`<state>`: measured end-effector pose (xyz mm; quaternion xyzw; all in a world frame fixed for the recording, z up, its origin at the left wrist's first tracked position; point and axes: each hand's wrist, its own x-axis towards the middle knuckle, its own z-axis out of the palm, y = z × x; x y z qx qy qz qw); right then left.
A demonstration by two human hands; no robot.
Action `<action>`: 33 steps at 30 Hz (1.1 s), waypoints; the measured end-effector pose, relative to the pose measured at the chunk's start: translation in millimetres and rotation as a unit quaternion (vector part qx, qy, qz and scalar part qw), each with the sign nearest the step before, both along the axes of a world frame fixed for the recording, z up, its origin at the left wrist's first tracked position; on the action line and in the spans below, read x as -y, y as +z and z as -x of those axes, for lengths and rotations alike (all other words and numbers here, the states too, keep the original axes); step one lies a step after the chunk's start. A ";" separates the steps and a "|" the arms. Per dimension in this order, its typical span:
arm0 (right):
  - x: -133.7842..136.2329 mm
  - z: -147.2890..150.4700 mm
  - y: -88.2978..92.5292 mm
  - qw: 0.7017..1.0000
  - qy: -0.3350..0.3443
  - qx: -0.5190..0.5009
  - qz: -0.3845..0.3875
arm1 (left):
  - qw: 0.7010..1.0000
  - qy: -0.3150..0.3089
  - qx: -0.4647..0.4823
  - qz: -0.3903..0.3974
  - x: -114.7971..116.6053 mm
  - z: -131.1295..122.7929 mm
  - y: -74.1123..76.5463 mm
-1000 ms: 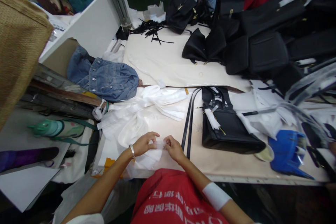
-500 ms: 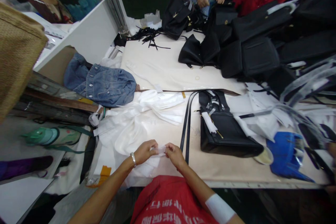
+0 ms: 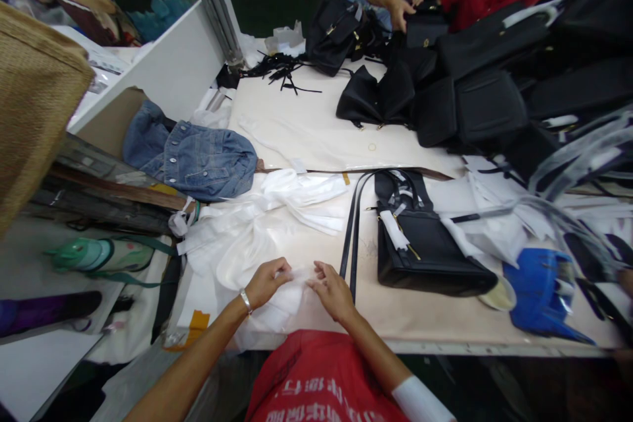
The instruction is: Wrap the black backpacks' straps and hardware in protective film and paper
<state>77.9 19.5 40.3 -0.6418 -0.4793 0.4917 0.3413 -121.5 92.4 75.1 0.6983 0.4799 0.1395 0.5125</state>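
Note:
My left hand (image 3: 268, 282), with a silver bracelet at the wrist, is closed in a pinch on a thin, see-through white strip (image 3: 298, 274). My right hand (image 3: 332, 291) is just to its right, thumb and fingers apart, near the strip's other end; whether it touches the strip is hard to tell. Below and beyond my left hand spreads a heap of white tissue-like strips (image 3: 242, 237). To the right of my right hand lies a black handbag (image 3: 430, 257), its long strap (image 3: 349, 237) running down the table and a white-wrapped piece on its front.
A denim jacket (image 3: 208, 158) lies at the left. Blue basket-like container (image 3: 537, 293) and a small round dish (image 3: 498, 295) sit at right. Black bags (image 3: 489, 105) pile up at the back right, where a co-worker's hands (image 3: 403, 6) handle one. A green bottle (image 3: 101, 255) is far left.
My hands have moved slightly apart. My right fingers have spread from their pinch on the white strip, while the left stays pinched. The co-worker's hands have come closer together.

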 end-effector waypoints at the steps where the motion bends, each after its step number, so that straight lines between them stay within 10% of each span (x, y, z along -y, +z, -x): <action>1: -2.6 1.2 1.2 0.999 -0.009 -0.045 0.017 | 1.000 -0.004 0.007 0.003 -0.3 -0.6 2.3; 6: -14.5 13.7 -3.7 0.970 -0.036 -0.209 0.118 | 0.998 -0.010 0.039 0.043 0.5 -6.1 9.6; 20: -13.2 11.5 16.0 0.998 -0.020 0.062 0.019 | 0.983 -0.007 0.128 0.130 12.1 -16.5 9.9; 33: -9.0 13.1 18.7 0.991 -0.091 0.098 0.018 | 0.976 0.080 0.132 0.156 29.7 -39.7 -11.5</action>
